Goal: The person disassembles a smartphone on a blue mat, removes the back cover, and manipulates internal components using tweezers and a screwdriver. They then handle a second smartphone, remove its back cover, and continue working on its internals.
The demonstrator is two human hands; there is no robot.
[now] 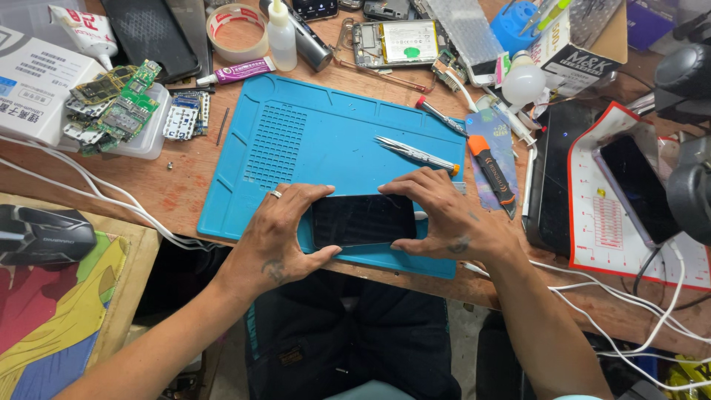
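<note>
I had both hands down on the dark phone [363, 220], which lay flat, screen up, at the lower middle of the frame, on the near edge of the blue work mat [311, 133]. My left hand [285, 233] cupped its left end, fingers curled over the top edge and thumb tucked under the lower corner, a ring showing on one finger. My right hand [444, 215] clamped the right end the same way, fingers spread along the top, thumb pressed at the bottom corner. Both wrists were bent inward, forearms coming up from the bottom of the frame.

The phone sat close to the mat's front lip, with the bench edge just below. Above it the mat lay open up to the tweezers [415, 153] at centre. To the right, just beside my knuckles, an orange-and-black tool [492, 174] rested on the mat's border.

My palms hid both short ends of the phone. The circuit boards [115, 104] at upper left were a jumble I couldn't sort out.
</note>
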